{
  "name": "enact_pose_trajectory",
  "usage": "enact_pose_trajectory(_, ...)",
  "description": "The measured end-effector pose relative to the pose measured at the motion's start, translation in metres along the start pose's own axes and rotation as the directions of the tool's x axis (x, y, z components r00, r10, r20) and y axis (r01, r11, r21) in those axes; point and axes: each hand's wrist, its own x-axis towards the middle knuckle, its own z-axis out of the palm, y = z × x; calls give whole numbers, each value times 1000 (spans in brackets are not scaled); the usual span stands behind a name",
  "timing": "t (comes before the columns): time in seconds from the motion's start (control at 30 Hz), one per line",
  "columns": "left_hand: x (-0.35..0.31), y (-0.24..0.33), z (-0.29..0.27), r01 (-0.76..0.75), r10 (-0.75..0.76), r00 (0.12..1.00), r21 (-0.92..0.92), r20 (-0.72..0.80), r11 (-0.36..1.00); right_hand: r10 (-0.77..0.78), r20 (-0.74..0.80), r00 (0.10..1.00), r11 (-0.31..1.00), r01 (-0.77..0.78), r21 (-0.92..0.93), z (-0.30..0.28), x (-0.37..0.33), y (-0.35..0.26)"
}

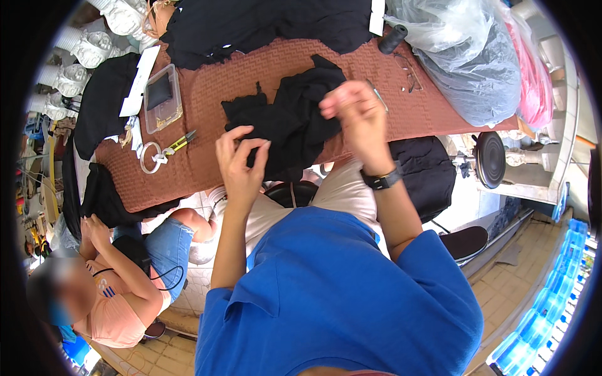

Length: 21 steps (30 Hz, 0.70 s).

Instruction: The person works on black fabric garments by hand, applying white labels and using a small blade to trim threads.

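Note:
A crumpled black cloth (282, 122) lies on the brown textured table cover at the edge nearest me, partly hanging over it. My left hand (240, 164) is at the cloth's near left side, its curled fingers apart and nothing visible between them. Raised above the right side of the cloth is my right hand (359, 116), with a black watch on the wrist. Its fingertips are pinched together and slightly blurred. Whatever they hold, perhaps something very thin, is too small to make out.
Left on the table are a clear plastic box (163, 100), a yellow snipper (182, 142) and a white ring (150, 158). A black thread cone (392, 39), glasses (409, 74) and bulging plastic bags (470, 62) lie right. More black fabric (263, 28) covers the far side. Someone (119, 282) sits left.

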Motion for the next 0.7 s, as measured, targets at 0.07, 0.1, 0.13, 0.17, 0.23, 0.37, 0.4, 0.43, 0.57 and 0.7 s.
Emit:
enact_pose_trajectory(0.07, -7, -19, -7, -4, 5, 1000, 61, -21, 998, -58, -62, 996, 980, 45, -194, -26, 10, -32)
enact_pose_trajectory(0.1, -8, -21, -11, 11, -11, 1000, 57, -11, 998, -71, -78, 994, 980, 54, -194, -38, 12, -43)
enact_pose_trajectory(0.13, -10, -21, -15, 27, -27, 1000, 53, 0, 998, -56, -68, 996, 973, 39, -226, -46, 12, -52)
enact_pose_trajectory(0.17, -14, -20, -16, 47, -47, 999, 50, 7, 998, -38, -54, 998, 965, 23, -260, -51, 11, -60)
enact_pose_trajectory(0.23, -19, -17, -15, 67, -69, 997, 40, 47, 997, -22, -31, 999, 928, 9, -373, -55, 6, -66)
enact_pose_trajectory(0.37, -30, -9, -10, 114, -109, 986, -27, 130, 993, -19, -48, 999, 851, -9, -525, -61, 4, -72)
enact_pose_trajectory(0.4, -34, -4, -7, 149, -139, 978, -57, 155, 987, -14, -61, 998, 819, -24, -573, -64, 7, -73)
enact_pose_trajectory(0.43, -39, -2, -5, 186, -168, 969, -86, 181, 979, -10, -75, 997, 785, -39, -618, -68, 10, -74)
enact_pose_trajectory(0.57, -52, 7, -6, 316, -204, 893, -235, 402, 919, -155, 8, 988, 296, 55, -954, -105, 57, -91)
enact_pose_trajectory(0.7, -48, 8, -7, 311, -200, 906, -266, 374, 912, -243, 394, 886, -114, 377, -919, -158, 134, -88)
